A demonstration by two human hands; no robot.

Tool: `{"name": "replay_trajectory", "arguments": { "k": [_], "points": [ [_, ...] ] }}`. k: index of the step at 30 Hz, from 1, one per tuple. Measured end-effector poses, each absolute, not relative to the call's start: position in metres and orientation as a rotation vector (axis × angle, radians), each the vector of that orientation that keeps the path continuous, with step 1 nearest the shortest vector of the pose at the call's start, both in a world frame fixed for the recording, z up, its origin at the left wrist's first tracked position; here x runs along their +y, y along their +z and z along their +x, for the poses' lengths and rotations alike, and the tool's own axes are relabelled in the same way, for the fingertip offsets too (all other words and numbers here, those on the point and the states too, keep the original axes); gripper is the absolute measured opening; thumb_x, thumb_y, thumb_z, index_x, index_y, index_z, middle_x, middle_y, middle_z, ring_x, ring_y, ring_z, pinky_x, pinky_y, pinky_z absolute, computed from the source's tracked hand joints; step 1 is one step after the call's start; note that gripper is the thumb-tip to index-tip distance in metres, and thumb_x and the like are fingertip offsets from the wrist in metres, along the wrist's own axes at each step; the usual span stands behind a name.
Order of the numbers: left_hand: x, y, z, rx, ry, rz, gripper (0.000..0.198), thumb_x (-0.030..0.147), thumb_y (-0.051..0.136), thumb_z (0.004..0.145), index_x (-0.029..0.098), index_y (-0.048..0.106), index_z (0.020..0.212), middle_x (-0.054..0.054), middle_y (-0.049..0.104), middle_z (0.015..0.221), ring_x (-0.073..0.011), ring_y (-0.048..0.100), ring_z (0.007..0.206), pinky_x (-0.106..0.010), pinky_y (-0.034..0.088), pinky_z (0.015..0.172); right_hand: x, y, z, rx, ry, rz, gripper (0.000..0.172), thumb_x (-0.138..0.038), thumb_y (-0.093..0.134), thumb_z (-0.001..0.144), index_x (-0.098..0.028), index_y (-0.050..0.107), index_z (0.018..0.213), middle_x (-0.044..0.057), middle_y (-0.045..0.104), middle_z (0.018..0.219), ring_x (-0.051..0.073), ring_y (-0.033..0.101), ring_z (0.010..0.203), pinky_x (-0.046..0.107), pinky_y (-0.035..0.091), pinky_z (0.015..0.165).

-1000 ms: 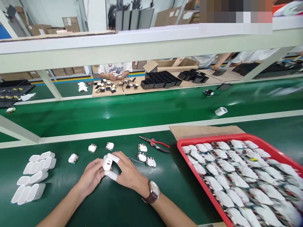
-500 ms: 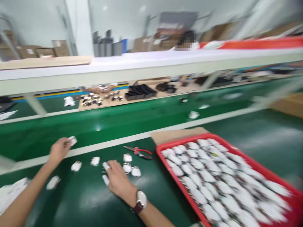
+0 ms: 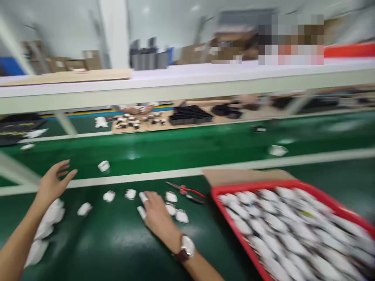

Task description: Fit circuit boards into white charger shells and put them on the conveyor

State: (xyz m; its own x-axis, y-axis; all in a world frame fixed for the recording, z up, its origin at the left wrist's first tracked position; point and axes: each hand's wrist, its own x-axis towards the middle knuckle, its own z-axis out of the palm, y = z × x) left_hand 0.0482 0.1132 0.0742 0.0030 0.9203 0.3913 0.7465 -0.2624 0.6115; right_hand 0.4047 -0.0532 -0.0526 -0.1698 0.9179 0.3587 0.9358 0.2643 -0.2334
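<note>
Head camera shows me the left hand (image 3: 53, 183) spread, left of a white casing (image 3: 103, 166) on the far green belt (image 3: 146, 150). Over the near counter (image 3: 114, 246), beside small white pieces (image 3: 182, 216), is the right hand (image 3: 159, 218); whether it pinches anything, I cannot tell.

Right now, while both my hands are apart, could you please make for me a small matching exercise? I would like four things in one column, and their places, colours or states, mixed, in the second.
Things:
1. Left hand
2. Tray
3. Pliers
4. Right hand

Descriptions:
A. Lying on the green table, tip pointing away from the tray
B. With white fingertip covers, and a watch at the wrist
C. Spread open, holding nothing
D. Red, filled with white pieces

Right pairs: 1-C, 2-D, 3-A, 4-B.
</note>
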Motion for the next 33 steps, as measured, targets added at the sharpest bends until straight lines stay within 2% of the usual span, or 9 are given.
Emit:
{"name": "replay_trajectory", "arguments": {
  "k": [3,7,11,15,19,22,25,28,33],
  "points": [
    [0.072,0.109,0.005,1.875,1.347,1.871,0.059,0.059,0.072,0.085,0.020,0.064,0.129,-0.013,0.073,0.130,-0.0281,0.075,0.108,-0.043,0.061,0.096,-0.026,-0.065,0.397,-2.189,-0.153,-1.514,0.033,-0.020,0.061,0.097,-0.012,0.063,0.129,0.023,0.062,0.137,0.038,0.057,0.121,0.055,0.051,0.098],
    [0.016,0.112,-0.030,2.056,1.165,2.037,0.043,0.060,0.068,0.091,0.023,0.074,0.111,-0.009,0.077,0.117,-0.0291,0.073,0.105,-0.036,0.061,0.083,0.004,-0.072,0.379,-2.245,-0.103,-1.443,0.021,-0.015,0.059,0.094,-0.012,0.069,0.113,0.023,0.068,0.121,0.037,0.063,0.106,0.052,0.053,0.089],
    [-0.016,0.053,-0.055,1.893,0.663,2.555,0.041,0.061,0.063,0.096,0.024,0.080,0.102,-0.014,0.072,0.117,-0.0375,0.065,0.115,-0.049,0.057,0.093,0.007,-0.061,0.376,-2.256,-0.062,-1.465,0.017,-0.009,0.054,0.095,-0.014,0.069,0.100,0.017,0.069,0.102,0.032,0.064,0.094,0.046,0.053,0.084],
    [-0.020,0.010,-0.051,1.763,0.607,2.812,0.029,0.041,0.057,0.103,0.022,0.077,0.092,-0.018,0.068,0.124,-0.0430,0.060,0.124,-0.059,0.054,0.097,-0.022,-0.041,0.379,-2.274,0.107,-1.365,0.019,-0.015,0.056,0.101,-0.017,0.064,0.117,0.011,0.069,0.112,0.027,0.063,0.103,0.041,0.053,0.094],
    [-0.021,0.017,0.000,1.479,0.859,2.677,0.010,0.030,0.060,0.103,0.022,0.066,0.101,-0.016,0.059,0.143,-0.0337,0.062,0.128,-0.051,0.053,0.105,-0.062,-0.028,0.378,-2.274,0.354,-1.232,0.019,-0.014,0.054,0.102,-0.021,0.063,0.118,0.008,0.069,0.114,0.025,0.063,0.105,0.044,0.055,0.097],
    [-0.026,0.016,0.059,1.122,0.767,2.536,0.003,0.024,0.059,0.102,0.024,0.062,0.102,-0.011,0.058,0.146,-0.0260,0.066,0.125,-0.038,0.055,0.104,-0.081,-0.031,0.377,-2.306,0.355,-1.243,0.023,-0.011,0.053,0.102,-0.021,0.064,0.119,0.010,0.068,0.120,0.026,0.065,0.110,0.046,0.057,0.100],
    [-0.028,-0.007,0.109,0.910,0.608,2.442,0.013,0.018,0.061,0.099,0.025,0.064,0.110,-0.010,0.064,0.141,-0.0257,0.067,0.126,-0.036,0.056,0.106,-0.088,-0.043,0.379,-2.292,0.309,-1.275,0.030,-0.011,0.055,0.101,-0.021,0.062,0.128,0.013,0.065,0.130,0.029,0.063,0.119,0.049,0.058,0.102],
    [-0.027,-0.035,0.129,0.902,0.596,2.320,0.042,0.017,0.068,0.094,0.027,0.061,0.134,-0.011,0.066,0.139,-0.0284,0.066,0.128,-0.040,0.057,0.107,-0.090,-0.058,0.383,-2.228,0.292,-1.266,0.044,-0.011,0.055,0.100,-0.022,0.053,0.143,0.012,0.066,0.127,0.029,0.064,0.117,0.051,0.060,0.100],
    [-0.030,-0.051,0.123,1.018,0.601,2.096,0.083,0.025,0.080,0.087,0.033,0.042,0.160,-0.012,0.053,0.157,-0.0328,0.060,0.138,-0.045,0.055,0.111,-0.089,-0.061,0.384,-2.061,0.273,-1.221,0.045,-0.014,0.058,0.100,-0.025,0.050,0.143,0.011,0.066,0.123,0.028,0.066,0.112,0.049,0.061,0.094]
  ]
}}
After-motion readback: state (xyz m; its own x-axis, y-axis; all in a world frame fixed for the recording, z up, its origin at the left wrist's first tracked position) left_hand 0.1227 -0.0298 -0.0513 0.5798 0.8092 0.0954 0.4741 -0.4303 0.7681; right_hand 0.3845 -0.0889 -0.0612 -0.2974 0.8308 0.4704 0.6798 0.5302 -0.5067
